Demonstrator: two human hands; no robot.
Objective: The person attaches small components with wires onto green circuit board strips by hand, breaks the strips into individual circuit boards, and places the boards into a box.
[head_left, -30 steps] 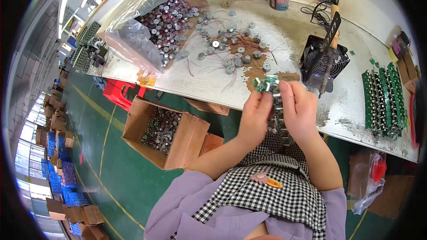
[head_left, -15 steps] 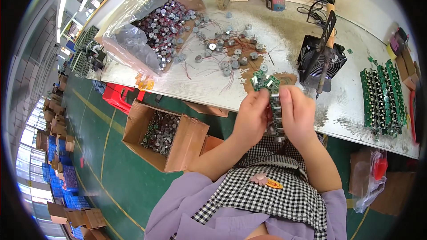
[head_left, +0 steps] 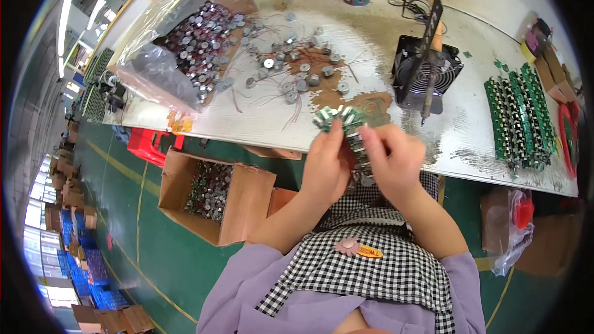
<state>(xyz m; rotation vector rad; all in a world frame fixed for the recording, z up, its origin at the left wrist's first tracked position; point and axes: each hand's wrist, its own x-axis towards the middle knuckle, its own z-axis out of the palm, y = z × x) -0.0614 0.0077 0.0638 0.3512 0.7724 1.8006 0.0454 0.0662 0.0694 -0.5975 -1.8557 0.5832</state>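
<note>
My left hand [head_left: 325, 164] is closed around a strip of small green circuit boards [head_left: 339, 115] with pale components, just off the table's front edge. The strip's upper end is blurred and fans out above the fingers. Its lower part, with silvery pieces along it, hangs between my palms. My right hand [head_left: 399, 158] pinches the strip's right side between thumb and curled fingers. Beyond the hands, small round metal motors [head_left: 303, 77] with thin red wires lie scattered on the worn white table [head_left: 247, 117].
A plastic-lined box of motors [head_left: 207, 37] stands back left. A soldering iron [head_left: 428, 89] rests against a black fan [head_left: 442, 74] at right. Rows of green circuit boards [head_left: 521, 117] lie far right. Below the table edge sits an open carton [head_left: 247, 201] of small parts.
The strip's upper end has swung left and now fans out in a blur. My right hand has turned slightly, its fingers more curled. The whole view has shifted a little.
</note>
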